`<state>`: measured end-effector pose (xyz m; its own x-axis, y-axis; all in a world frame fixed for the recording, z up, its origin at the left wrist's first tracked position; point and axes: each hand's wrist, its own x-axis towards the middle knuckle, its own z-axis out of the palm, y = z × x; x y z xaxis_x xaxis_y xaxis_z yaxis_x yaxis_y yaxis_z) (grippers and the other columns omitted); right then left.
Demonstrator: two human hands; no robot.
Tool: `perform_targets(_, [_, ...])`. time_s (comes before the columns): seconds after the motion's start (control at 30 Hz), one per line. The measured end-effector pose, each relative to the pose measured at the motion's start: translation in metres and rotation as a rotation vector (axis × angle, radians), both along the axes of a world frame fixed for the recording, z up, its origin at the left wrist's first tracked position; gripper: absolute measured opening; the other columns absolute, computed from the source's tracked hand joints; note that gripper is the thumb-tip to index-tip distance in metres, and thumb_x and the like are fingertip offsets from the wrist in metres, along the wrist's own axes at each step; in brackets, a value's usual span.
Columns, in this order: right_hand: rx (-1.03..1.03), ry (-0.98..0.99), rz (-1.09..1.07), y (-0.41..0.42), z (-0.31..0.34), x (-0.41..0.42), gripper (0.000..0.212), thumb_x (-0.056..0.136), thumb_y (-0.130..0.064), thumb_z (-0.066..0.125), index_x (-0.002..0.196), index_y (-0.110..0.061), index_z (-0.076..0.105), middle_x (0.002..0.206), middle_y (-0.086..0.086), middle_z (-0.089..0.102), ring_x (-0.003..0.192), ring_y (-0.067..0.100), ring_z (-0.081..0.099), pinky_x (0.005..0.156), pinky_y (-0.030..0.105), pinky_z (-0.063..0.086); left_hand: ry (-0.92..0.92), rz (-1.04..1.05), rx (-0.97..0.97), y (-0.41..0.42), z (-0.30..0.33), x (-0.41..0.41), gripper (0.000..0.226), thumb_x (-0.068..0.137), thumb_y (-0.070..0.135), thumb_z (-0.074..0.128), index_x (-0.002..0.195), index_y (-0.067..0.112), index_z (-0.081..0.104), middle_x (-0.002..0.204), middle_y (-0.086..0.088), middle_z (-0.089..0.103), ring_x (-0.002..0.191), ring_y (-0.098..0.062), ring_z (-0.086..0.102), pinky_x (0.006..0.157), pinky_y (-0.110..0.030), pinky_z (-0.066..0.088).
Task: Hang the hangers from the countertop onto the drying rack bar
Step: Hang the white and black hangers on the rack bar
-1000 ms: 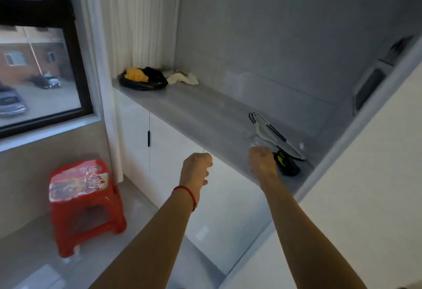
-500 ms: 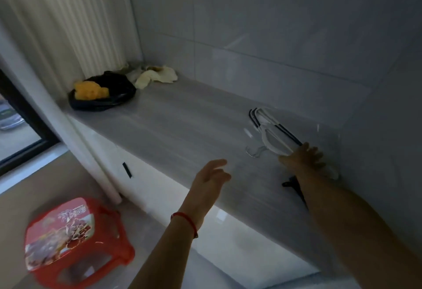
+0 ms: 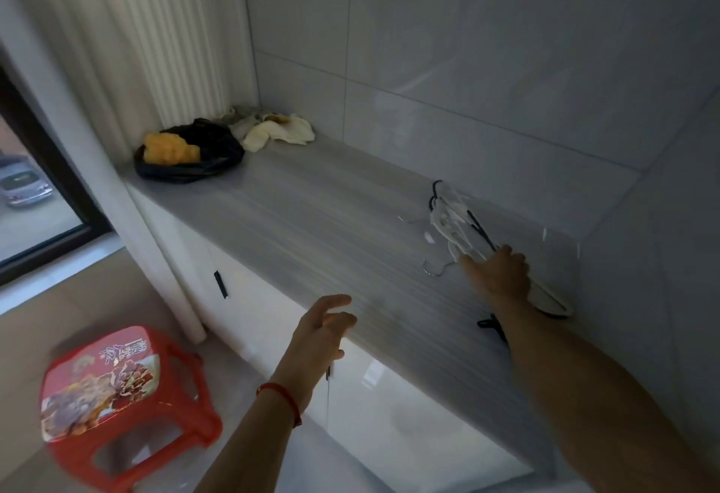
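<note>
Right hand: the right hand (image 3: 500, 273) rests on the hangers (image 3: 454, 226), fingers flat and together, holding nothing.
Left hand: the left hand (image 3: 320, 332) hovers at the countertop (image 3: 311, 219) edge, fingers loosely spread.
Change: half a second ago the right hand lay lower on the pile; the left barely shifted.
Hangers: stacked just beyond the right fingertips near the back wall, long axis running diagonally away, wire hooks toward the counter's front.
Farther left: black bag (image 3: 187, 157), red stool (image 3: 124, 399).

hangers (image 3: 452, 225) on countertop (image 3: 311, 219), right end | stool (image 3: 124, 387) below left
</note>
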<state>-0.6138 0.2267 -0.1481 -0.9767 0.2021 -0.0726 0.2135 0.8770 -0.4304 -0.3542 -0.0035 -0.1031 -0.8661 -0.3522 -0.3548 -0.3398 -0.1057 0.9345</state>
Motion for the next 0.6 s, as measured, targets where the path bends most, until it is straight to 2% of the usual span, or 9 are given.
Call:
perform_targets(0.07, [-0.111,0.021,0.011,-0.027,0.010,0.033,0.099,0.078,-0.069,0.062,0.148,-0.003,0.039,0.144,0.026,0.046,0.127,0.044,0.051,0.098,0.052,0.051,0.021,0.034,0.001,0.008,0.005,0.017,0.026,0.099,0.019,0.058,0.122,0.030,0.064,0.129,-0.005,0.064,0.117,-0.019,0.060,0.088,-0.033,0.055])
perform_targets(0.2, [-0.337,-0.001,0.101,-0.078,0.016,0.124,0.092,0.084,-0.066,0.055,0.152,-0.006,0.036,0.145,0.026,0.049,0.125,0.043,0.055,0.099,0.049,0.051,0.063,0.117,0.063,0.030,0.016,0.061,0.021,0.099,0.016,0.058,0.115,0.026,0.068,0.121,-0.008,0.067,0.111,-0.024,0.063,0.090,-0.040,0.058])
perform_targets(0.27, [-0.486,-0.048,0.191,-0.097,0.017,0.177,0.082,0.091,-0.062,0.055,0.150,-0.008,0.041,0.139,0.022,0.055,0.119,0.039,0.061,0.095,0.046,0.055,0.076,0.170,0.113,0.039,0.016,0.087,0.019,0.100,0.019,0.058,0.115,0.025,0.067,0.119,-0.007,0.068,0.111,-0.025,0.064,0.089,-0.040,0.059])
perform_targets(0.33, [-0.665,-0.134,0.256,-0.108,0.014,0.235,0.065,0.097,-0.057,0.056,0.142,-0.011,0.050,0.127,0.015,0.063,0.104,0.031,0.067,0.086,0.045,0.061,0.079,0.218,0.148,0.044,0.015,0.115,0.021,0.102,0.026,0.055,0.120,0.024,0.065,0.120,-0.006,0.068,0.110,-0.025,0.065,0.092,-0.042,0.060])
perform_targets(0.4, [-0.851,-0.279,0.305,-0.110,0.016,0.290,0.048,0.101,-0.052,0.054,0.130,-0.014,0.057,0.116,0.013,0.068,0.092,0.031,0.073,0.075,0.040,0.065,0.056,0.288,0.170,0.045,0.014,0.145,0.030,0.103,0.032,0.055,0.129,0.020,0.061,0.120,-0.004,0.066,0.108,-0.022,0.064,0.097,-0.045,0.057])
perform_targets(0.47, [-1.010,-0.421,0.385,-0.104,0.016,0.333,0.042,0.104,-0.049,0.051,0.122,-0.014,0.064,0.110,0.020,0.073,0.091,0.038,0.076,0.073,0.044,0.066,0.015,0.356,0.186,0.046,0.014,0.175,0.044,0.101,0.037,0.058,0.140,0.016,0.054,0.128,-0.004,0.062,0.105,-0.018,0.062,0.098,-0.045,0.056])
perform_targets(0.53, [-1.038,-0.511,0.488,-0.094,0.015,0.366,0.042,0.107,-0.046,0.046,0.116,-0.013,0.070,0.107,0.022,0.075,0.090,0.039,0.076,0.079,0.051,0.065,-0.039,0.384,0.186,0.050,0.013,0.206,0.064,0.097,0.045,0.064,0.149,0.015,0.045,0.133,-0.005,0.058,0.103,-0.014,0.061,0.092,-0.040,0.058])
perform_targets(0.6, [-1.025,-0.607,0.568,-0.087,0.013,0.395,0.043,0.108,-0.042,0.043,0.111,-0.012,0.073,0.103,0.020,0.078,0.085,0.037,0.075,0.076,0.049,0.063,-0.109,0.397,0.169,0.060,0.014,0.237,0.080,0.087,0.056,0.070,0.150,0.015,0.043,0.133,-0.007,0.060,0.106,-0.017,0.063,0.086,-0.036,0.058])
